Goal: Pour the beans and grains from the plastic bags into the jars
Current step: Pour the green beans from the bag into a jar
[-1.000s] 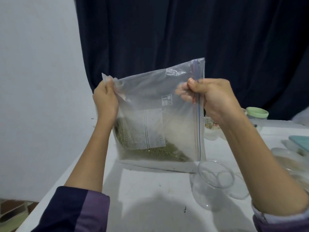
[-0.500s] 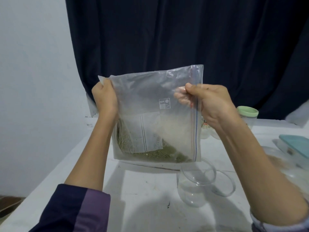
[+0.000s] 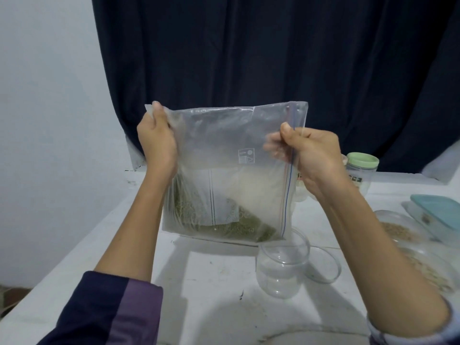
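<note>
The right hand [image 3: 312,158] has its fingers [image 3: 272,146] blurred behind the plastic bag [image 3: 234,155], thumb in front, pinching its zip edge; the left hand [image 3: 156,143] pinches the opposite corner. White table [image 3: 211,275], dark curtain [image 3: 249,58] behind. Green beans [image 3: 234,227] sit low in the bag, below both hands. An empty clear jar [image 3: 282,270] stands under the right fingers.

Bean-filled bag [image 3: 231,170] held sideways above open jar [image 3: 283,267].
</note>
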The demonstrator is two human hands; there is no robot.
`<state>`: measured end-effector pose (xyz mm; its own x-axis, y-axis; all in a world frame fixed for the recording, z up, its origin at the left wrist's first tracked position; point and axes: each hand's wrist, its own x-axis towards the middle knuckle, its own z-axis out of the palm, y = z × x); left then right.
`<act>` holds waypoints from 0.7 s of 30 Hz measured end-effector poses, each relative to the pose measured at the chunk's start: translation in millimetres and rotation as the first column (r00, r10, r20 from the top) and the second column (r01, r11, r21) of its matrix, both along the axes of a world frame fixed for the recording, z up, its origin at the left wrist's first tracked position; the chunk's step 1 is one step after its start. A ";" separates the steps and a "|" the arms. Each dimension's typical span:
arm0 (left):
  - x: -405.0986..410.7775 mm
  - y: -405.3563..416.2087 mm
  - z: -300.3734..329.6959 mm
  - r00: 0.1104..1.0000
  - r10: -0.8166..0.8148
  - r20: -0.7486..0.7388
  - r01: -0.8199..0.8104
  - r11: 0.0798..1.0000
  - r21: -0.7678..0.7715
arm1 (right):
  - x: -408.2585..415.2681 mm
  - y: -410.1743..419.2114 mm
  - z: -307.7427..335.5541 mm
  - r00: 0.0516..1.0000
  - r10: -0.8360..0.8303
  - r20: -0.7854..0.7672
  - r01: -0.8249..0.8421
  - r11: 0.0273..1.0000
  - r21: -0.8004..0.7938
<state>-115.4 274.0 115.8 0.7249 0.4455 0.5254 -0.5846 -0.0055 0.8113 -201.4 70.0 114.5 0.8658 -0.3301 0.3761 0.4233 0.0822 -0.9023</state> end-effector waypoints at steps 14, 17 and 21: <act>-25.9 -7.0 15.5 0.996 -0.080 -0.033 0.074 0.984 -0.161 | -5.5 -11.3 -2.6 0.994 0.043 -0.097 -0.040 0.998 0.042; -30.0 -4.4 14.9 0.995 -0.091 -0.051 0.079 0.976 -0.204 | -4.8 -10.6 -1.9 0.992 0.056 -0.113 -0.049 0.997 0.060; -31.0 -3.8 12.9 0.995 -0.096 -0.019 0.090 0.975 -0.206 | -3.1 -12.0 -1.2 0.989 0.067 -0.130 -0.058 0.995 0.076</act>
<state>-146.4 270.2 128.7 0.7817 0.4713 0.4084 -0.5510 0.2152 0.8063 -204.5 58.0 113.3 0.9261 -0.2957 0.2342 0.2926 0.1714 -0.9407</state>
